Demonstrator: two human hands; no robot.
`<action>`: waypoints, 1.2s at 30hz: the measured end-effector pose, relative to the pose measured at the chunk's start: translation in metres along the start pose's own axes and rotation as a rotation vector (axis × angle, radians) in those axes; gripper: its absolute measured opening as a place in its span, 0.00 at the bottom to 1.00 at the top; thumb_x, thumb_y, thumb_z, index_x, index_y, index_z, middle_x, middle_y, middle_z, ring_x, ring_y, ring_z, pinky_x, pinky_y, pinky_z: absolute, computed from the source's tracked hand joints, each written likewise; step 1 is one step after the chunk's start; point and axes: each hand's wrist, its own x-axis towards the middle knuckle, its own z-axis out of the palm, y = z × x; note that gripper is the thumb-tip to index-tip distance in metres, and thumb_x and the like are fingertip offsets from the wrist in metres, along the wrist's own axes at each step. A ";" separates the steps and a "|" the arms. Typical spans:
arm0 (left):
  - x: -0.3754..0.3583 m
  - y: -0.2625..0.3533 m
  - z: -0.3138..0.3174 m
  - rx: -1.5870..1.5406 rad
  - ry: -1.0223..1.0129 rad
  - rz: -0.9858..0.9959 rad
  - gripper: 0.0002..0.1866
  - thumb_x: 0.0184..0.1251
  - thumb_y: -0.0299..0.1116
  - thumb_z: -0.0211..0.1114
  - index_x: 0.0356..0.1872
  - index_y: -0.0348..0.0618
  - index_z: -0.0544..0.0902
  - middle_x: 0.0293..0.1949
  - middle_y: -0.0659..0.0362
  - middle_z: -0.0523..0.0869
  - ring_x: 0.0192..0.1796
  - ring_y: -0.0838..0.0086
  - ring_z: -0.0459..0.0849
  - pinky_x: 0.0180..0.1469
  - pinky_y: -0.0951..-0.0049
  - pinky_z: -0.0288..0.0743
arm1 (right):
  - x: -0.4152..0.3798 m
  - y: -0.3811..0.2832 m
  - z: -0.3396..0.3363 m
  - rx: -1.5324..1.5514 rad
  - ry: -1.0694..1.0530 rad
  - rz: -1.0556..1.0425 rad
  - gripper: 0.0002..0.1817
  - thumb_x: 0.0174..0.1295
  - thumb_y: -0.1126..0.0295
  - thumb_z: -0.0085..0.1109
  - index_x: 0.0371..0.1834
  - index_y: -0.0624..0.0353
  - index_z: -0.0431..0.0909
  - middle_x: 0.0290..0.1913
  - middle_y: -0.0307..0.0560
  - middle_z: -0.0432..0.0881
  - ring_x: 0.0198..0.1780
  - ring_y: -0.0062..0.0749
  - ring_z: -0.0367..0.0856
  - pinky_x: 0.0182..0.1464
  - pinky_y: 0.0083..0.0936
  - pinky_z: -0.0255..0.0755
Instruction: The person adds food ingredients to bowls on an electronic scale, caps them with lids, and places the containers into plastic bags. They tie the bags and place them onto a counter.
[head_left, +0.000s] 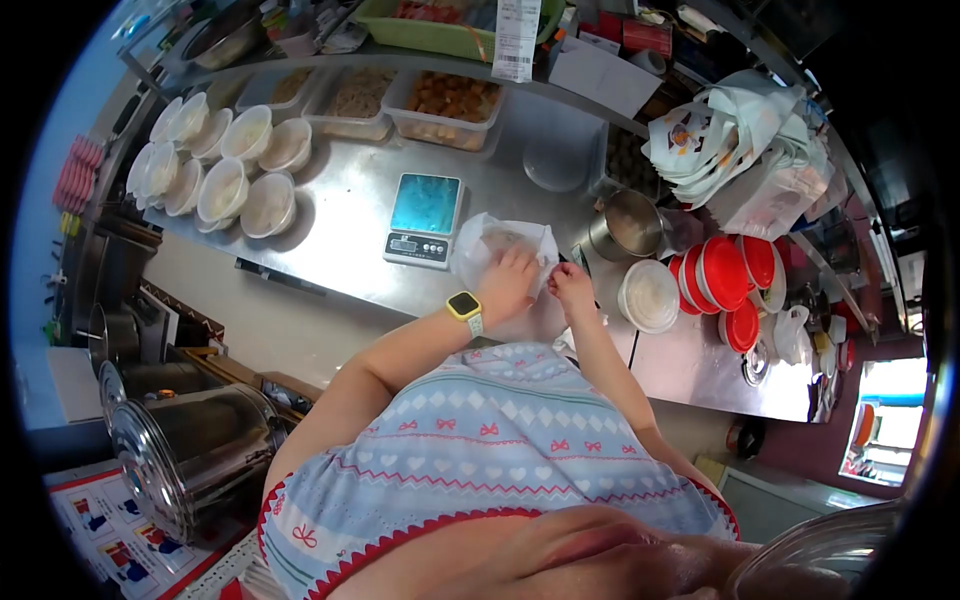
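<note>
A thin white plastic bag point(468, 250) rests on the steel counter, its mouth facing up. My left hand point(508, 282), with a yellow-cased watch on the wrist, lies over the bag's opening with fingers stretched out. What sits inside the bag is mostly hidden beneath that hand. Close by on the right, my right hand point(573, 288) is closed, fingertips pinching the bag's edge. Just left of the bag stands a digital scale point(424, 222) with a blue platform and nothing on it.
Lidded white tubs point(222, 190) are stacked at the left. Food containers point(445, 105) line the back. To the right stand a metal pot point(628, 225), a white-lidded bowl point(649, 297), red lids point(722, 273) and hanging plastic bags point(735, 140). A large steel pot point(200, 440) stands lower left.
</note>
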 end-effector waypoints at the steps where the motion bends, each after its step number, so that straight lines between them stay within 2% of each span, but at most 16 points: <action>1: -0.002 0.003 -0.001 0.031 -0.044 -0.077 0.35 0.53 0.42 0.71 0.64 0.51 0.72 0.64 0.50 0.71 0.70 0.54 0.65 0.70 0.44 0.56 | 0.001 0.001 0.001 0.046 -0.013 -0.047 0.16 0.67 0.62 0.58 0.48 0.64 0.76 0.34 0.39 0.80 0.29 0.24 0.76 0.33 0.20 0.72; 6: -0.008 0.013 -0.027 0.123 -0.201 -0.107 0.38 0.53 0.47 0.71 0.67 0.56 0.69 0.68 0.51 0.68 0.72 0.55 0.63 0.71 0.40 0.52 | -0.012 -0.014 0.015 -0.001 0.058 0.008 0.13 0.70 0.60 0.56 0.47 0.58 0.77 0.37 0.36 0.79 0.36 0.19 0.75 0.36 0.17 0.71; 8: -0.013 0.016 -0.020 0.079 -0.206 -0.078 0.37 0.53 0.47 0.71 0.66 0.57 0.69 0.68 0.51 0.68 0.72 0.54 0.63 0.71 0.38 0.51 | -0.002 0.005 -0.003 -0.059 -0.047 -0.113 0.16 0.71 0.58 0.54 0.55 0.55 0.72 0.43 0.37 0.77 0.41 0.20 0.74 0.41 0.20 0.72; 11: -0.022 0.015 -0.013 0.028 -0.001 0.126 0.35 0.55 0.42 0.71 0.65 0.55 0.70 0.67 0.50 0.68 0.71 0.51 0.64 0.70 0.44 0.57 | -0.029 -0.010 -0.006 0.143 0.147 -0.136 0.19 0.72 0.58 0.52 0.60 0.55 0.69 0.46 0.38 0.76 0.44 0.22 0.74 0.45 0.24 0.73; 13: -0.025 0.027 -0.037 -0.479 0.141 0.090 0.28 0.56 0.33 0.69 0.61 0.53 0.75 0.64 0.49 0.71 0.66 0.51 0.68 0.65 0.53 0.66 | -0.059 -0.039 0.001 0.274 0.261 -0.154 0.17 0.73 0.59 0.50 0.58 0.56 0.70 0.45 0.38 0.76 0.43 0.21 0.74 0.47 0.23 0.73; 14: -0.026 0.032 -0.055 -0.479 0.138 0.094 0.28 0.56 0.33 0.69 0.61 0.53 0.75 0.64 0.49 0.71 0.66 0.51 0.68 0.65 0.53 0.66 | -0.065 -0.041 -0.003 0.250 0.288 -0.262 0.16 0.73 0.59 0.49 0.56 0.57 0.71 0.44 0.38 0.76 0.43 0.20 0.74 0.47 0.22 0.73; 19: -0.065 0.094 -0.282 -0.202 0.594 0.295 0.19 0.49 0.22 0.68 0.46 0.48 0.83 0.53 0.54 0.77 0.51 0.58 0.77 0.47 0.63 0.73 | -0.085 -0.047 -0.009 0.149 0.185 -0.453 0.11 0.73 0.68 0.49 0.54 0.60 0.72 0.39 0.39 0.77 0.37 0.17 0.74 0.42 0.15 0.70; 21: -0.113 0.112 -0.334 -0.026 0.832 0.465 0.16 0.55 0.22 0.61 0.47 0.42 0.79 0.54 0.47 0.76 0.51 0.54 0.79 0.49 0.61 0.76 | -0.094 -0.053 0.005 0.185 0.169 -0.422 0.10 0.73 0.71 0.48 0.54 0.59 0.73 0.46 0.39 0.76 0.37 0.15 0.76 0.39 0.12 0.69; 24: -0.177 0.126 -0.380 0.479 1.198 0.567 0.12 0.65 0.21 0.52 0.49 0.33 0.74 0.54 0.36 0.73 0.51 0.48 0.82 0.52 0.59 0.81 | -0.098 -0.061 0.025 0.202 0.099 -0.451 0.12 0.70 0.73 0.48 0.55 0.57 0.73 0.56 0.44 0.73 0.48 0.24 0.78 0.47 0.17 0.72; 26: -0.208 0.138 -0.397 0.726 1.325 0.516 0.10 0.72 0.21 0.46 0.50 0.27 0.70 0.54 0.29 0.72 0.51 0.44 0.83 0.54 0.58 0.84 | -0.091 -0.074 0.041 -0.235 0.077 -0.924 0.18 0.67 0.75 0.50 0.59 0.56 0.71 0.67 0.50 0.64 0.62 0.36 0.73 0.59 0.25 0.70; 28: -0.220 0.144 -0.392 0.689 1.377 0.462 0.10 0.72 0.21 0.47 0.49 0.26 0.70 0.52 0.28 0.73 0.51 0.45 0.83 0.53 0.58 0.84 | -0.086 -0.130 0.071 -0.149 -0.019 -0.919 0.24 0.64 0.74 0.52 0.65 0.55 0.69 0.73 0.54 0.56 0.71 0.44 0.63 0.68 0.35 0.62; 29: -0.225 0.150 -0.389 0.597 1.279 0.432 0.09 0.72 0.22 0.48 0.48 0.28 0.71 0.52 0.29 0.73 0.53 0.47 0.82 0.55 0.58 0.82 | -0.059 -0.157 0.080 -0.259 0.014 -1.064 0.26 0.65 0.71 0.51 0.68 0.54 0.67 0.76 0.55 0.52 0.73 0.46 0.60 0.69 0.38 0.60; 31: -0.234 0.158 -0.384 0.473 1.107 0.318 0.10 0.71 0.24 0.49 0.49 0.35 0.73 0.54 0.33 0.73 0.56 0.51 0.78 0.58 0.58 0.77 | -0.049 -0.234 0.110 -0.346 0.088 -1.168 0.24 0.68 0.65 0.50 0.67 0.57 0.68 0.70 0.57 0.63 0.70 0.42 0.63 0.70 0.39 0.56; 33: -0.253 0.168 -0.366 0.453 0.992 0.002 0.16 0.69 0.27 0.49 0.56 0.48 0.73 0.59 0.43 0.69 0.60 0.55 0.72 0.62 0.58 0.68 | -0.003 -0.286 0.128 0.044 -0.161 -1.135 0.24 0.69 0.66 0.51 0.68 0.60 0.65 0.71 0.52 0.62 0.71 0.44 0.63 0.69 0.38 0.62; 35: -0.276 0.166 -0.345 0.276 1.013 -0.135 0.13 0.70 0.24 0.50 0.52 0.43 0.75 0.58 0.46 0.71 0.59 0.56 0.73 0.61 0.58 0.68 | 0.047 -0.322 0.142 -0.196 0.230 -1.651 0.15 0.70 0.64 0.49 0.51 0.63 0.76 0.35 0.38 0.80 0.33 0.19 0.76 0.35 0.20 0.71; 36: -0.290 0.162 -0.334 0.237 1.008 -0.231 0.13 0.69 0.23 0.49 0.51 0.41 0.76 0.57 0.47 0.72 0.59 0.58 0.73 0.61 0.61 0.68 | 0.066 -0.326 0.139 -0.200 0.239 -1.650 0.15 0.70 0.64 0.49 0.51 0.63 0.76 0.35 0.38 0.80 0.33 0.19 0.76 0.35 0.20 0.71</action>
